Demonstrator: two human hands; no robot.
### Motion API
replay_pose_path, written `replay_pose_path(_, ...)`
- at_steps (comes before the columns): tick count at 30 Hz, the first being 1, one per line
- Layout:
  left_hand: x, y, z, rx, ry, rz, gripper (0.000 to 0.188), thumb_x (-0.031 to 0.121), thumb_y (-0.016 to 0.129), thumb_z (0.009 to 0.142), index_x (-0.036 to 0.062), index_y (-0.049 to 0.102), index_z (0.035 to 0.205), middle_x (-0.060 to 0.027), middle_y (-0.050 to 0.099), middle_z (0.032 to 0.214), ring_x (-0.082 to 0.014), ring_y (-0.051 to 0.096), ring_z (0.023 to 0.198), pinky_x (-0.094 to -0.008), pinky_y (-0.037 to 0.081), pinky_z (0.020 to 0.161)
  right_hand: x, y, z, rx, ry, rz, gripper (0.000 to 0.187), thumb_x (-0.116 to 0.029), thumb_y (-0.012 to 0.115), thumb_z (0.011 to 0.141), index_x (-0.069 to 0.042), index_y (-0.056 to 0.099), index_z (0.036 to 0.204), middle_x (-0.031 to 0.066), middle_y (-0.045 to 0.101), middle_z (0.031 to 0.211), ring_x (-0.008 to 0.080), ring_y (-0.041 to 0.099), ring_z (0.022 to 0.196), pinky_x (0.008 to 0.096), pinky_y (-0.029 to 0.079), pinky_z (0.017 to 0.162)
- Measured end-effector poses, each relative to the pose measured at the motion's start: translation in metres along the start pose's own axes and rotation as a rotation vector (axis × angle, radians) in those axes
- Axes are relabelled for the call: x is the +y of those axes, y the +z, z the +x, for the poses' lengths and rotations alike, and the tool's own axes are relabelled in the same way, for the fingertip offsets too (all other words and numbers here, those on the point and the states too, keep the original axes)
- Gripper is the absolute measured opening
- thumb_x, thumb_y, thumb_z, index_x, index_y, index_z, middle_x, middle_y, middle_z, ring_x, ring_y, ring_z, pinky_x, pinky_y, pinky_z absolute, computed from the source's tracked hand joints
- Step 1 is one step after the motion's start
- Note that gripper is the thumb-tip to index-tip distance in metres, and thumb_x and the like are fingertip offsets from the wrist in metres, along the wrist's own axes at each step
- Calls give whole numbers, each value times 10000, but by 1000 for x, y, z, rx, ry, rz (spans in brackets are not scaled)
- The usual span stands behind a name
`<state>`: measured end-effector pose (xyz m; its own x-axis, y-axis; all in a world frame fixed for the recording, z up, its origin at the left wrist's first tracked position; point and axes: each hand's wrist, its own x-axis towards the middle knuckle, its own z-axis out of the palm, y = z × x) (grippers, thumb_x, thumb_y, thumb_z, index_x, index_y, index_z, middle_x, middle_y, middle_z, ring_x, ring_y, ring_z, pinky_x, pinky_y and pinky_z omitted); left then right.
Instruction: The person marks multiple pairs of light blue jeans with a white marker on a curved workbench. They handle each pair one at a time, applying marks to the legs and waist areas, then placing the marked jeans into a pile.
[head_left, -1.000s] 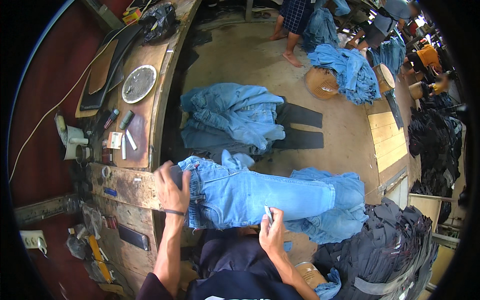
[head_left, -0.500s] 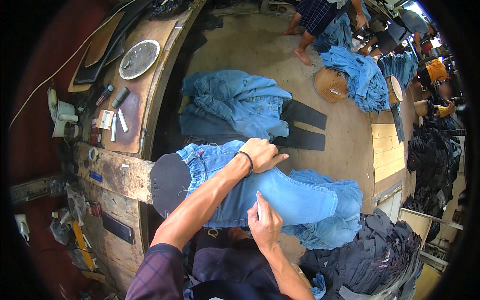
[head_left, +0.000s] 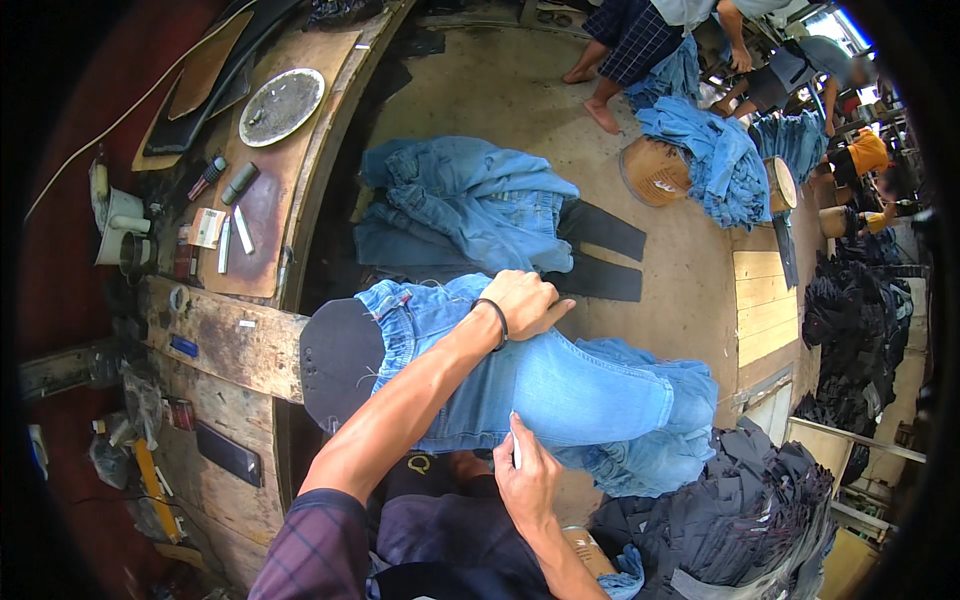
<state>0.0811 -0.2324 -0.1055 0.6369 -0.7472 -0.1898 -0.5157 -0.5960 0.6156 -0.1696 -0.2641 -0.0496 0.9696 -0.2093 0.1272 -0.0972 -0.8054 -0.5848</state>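
A pair of light blue jeans (head_left: 590, 395) is drawn over a board with a dark rounded end (head_left: 335, 350), the gathered waistband lying toward that end. My left hand (head_left: 525, 308) grips the cloth at the far edge of the jeans, fingers curled and partly hidden, thumb pointing right. At the near edge, my right hand (head_left: 530, 478) is closed around a thin white stick (head_left: 516, 450), its forefinger stretched along it toward the denim. Whether the stick is chalk or a pen I cannot tell. The jeans' legs hang in folds on the right.
More jeans (head_left: 470, 195) are heaped beyond the board. Dark cloth pieces (head_left: 730, 510) pile up at the near right. On the left bench lie white sticks (head_left: 244, 230), a round plate (head_left: 282, 107) and a phone (head_left: 228, 453). Other people work near a jeans-laden basket (head_left: 655, 170).
My right hand has moved slightly down to the near edge of the jeans, its stick with it. My left hand keeps its grip in about the same place.
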Motion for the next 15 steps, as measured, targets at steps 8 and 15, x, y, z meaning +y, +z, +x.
replay_pose_path(8,-3,3,0,56,16,-8,560,459,552,1059,50,781,752,-220,733,750,-425,727,738,-522,581,705,3,-1,8,90,43,35,333,50,702,897,69,714,1229,218,786,1017,347,787,848,397,636,736)
replay_pose_path(15,-6,8,0,67,-3,-29,535,424,566,1052,49,770,729,-214,725,722,-424,717,698,-522,576,678,18,23,34,150,-74,-10,331,46,705,896,64,715,1227,215,784,997,353,778,816,410,629,701)
